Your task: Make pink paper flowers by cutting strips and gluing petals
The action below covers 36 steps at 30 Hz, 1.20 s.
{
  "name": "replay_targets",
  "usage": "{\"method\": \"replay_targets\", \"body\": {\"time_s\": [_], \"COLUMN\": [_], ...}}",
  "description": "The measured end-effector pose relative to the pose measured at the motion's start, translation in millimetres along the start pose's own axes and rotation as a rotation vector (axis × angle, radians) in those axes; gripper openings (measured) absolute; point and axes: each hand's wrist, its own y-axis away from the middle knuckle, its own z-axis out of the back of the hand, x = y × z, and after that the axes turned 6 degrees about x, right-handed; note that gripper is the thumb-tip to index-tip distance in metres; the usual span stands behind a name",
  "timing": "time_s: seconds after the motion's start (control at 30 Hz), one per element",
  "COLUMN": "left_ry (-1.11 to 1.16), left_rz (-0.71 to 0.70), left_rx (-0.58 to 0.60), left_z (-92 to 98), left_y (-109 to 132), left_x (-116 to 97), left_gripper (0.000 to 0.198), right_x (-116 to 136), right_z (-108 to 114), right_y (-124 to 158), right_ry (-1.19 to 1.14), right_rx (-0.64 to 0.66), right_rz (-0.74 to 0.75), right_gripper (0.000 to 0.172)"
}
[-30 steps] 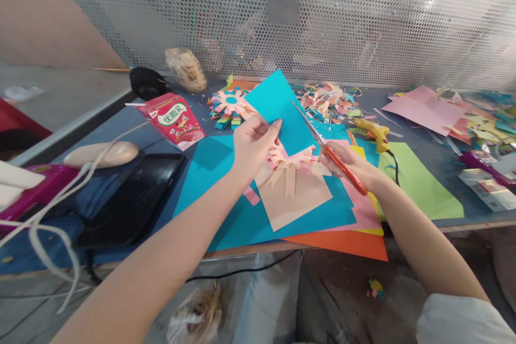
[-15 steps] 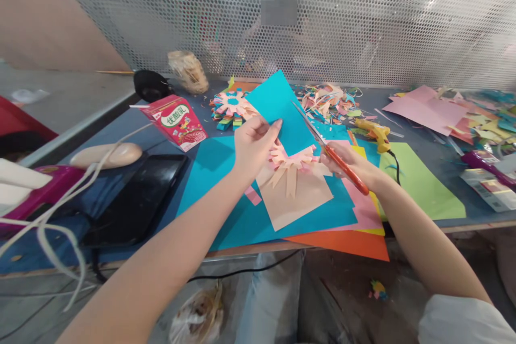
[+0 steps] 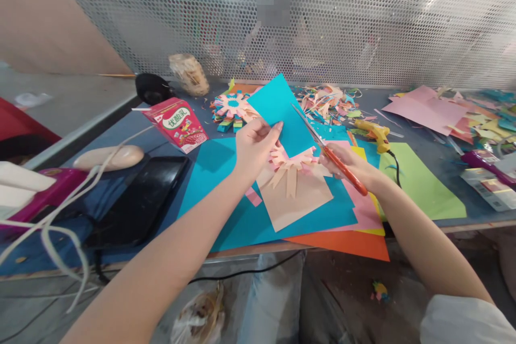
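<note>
My left hand (image 3: 258,148) pinches a blue sheet of paper (image 3: 278,105) by its lower left side, thumb on top. In my right hand (image 3: 349,164) are scissors (image 3: 338,161) with orange handles, their blades pointing up and left along the blue paper's right edge. Whether the blades touch the paper I cannot tell. Below the held sheet lies a pink fringed paper piece (image 3: 293,161) with strips hanging down, resting on a peach paper square (image 3: 296,201). Under these is a large blue sheet (image 3: 217,193).
A yellow glue gun (image 3: 373,134) lies right of my hands, near a green sheet (image 3: 423,183). Paper scraps (image 3: 330,102) and a layered paper flower (image 3: 233,105) sit behind. To the left are a red drink carton (image 3: 179,124), a black tablet (image 3: 141,199) and white cables (image 3: 48,215).
Both hands, the blue paper and the scissors hold almost the same place. The view has shifted very slightly; nothing has been taken up or let go.
</note>
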Motion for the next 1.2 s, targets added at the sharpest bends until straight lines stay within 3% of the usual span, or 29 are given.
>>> {"method": "replay_targets", "body": {"time_s": [0.17, 0.57, 1.2], "left_ry": [-0.007, -0.049, 0.031], "left_rz": [0.016, 0.019, 0.040], "left_rx": [0.000, 0.007, 0.001], "left_z": [0.1, 1.4, 0.6], "left_y": [-1, 0, -2], "left_x": [0, 1, 3], "left_gripper": [0.033, 0.031, 0.033], "right_x": [3, -1, -9], "right_z": [0, -2, -3], "right_y": [0, -3, -7], "right_ry": [0.030, 0.238, 0.354], "right_rx": [0.046, -0.033, -0.115], "right_rz": [-0.044, 0.007, 0.056], "right_gripper": [0.044, 0.044, 0.045]}}
